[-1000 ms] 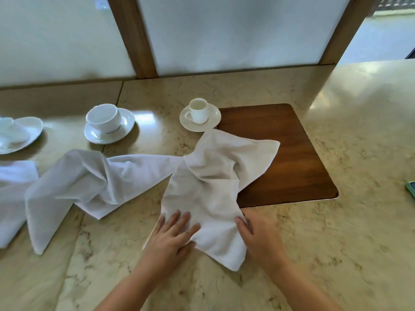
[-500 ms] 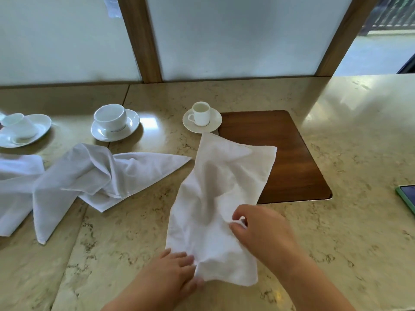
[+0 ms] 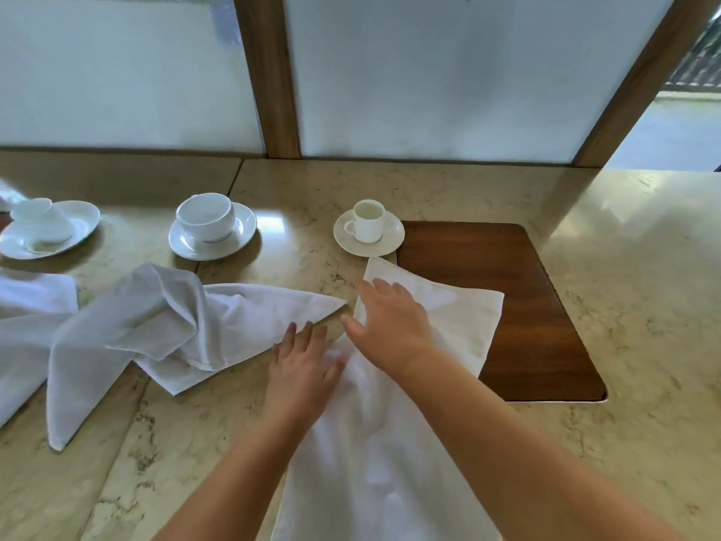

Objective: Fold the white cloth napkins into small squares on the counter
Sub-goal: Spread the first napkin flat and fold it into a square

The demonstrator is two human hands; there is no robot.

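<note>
White napkin [image 3: 460, 329] spread lengthwise on the marble counter [image 3: 624, 306], far end overlapping a wooden board [image 3: 526, 290], left hand [image 3: 300, 369] flat on its left edge, fingers straight, right hand [image 3: 390, 326] pressing open-palmed further up, crumpled napkin [image 3: 164, 329] just left.

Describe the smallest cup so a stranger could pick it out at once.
Find the dark wooden board inset in the beige marble counter. At its far left corner sits a small white handled cup on a saucer; unlike the wider cups further left, it is narrow and straight-sided.
</note>
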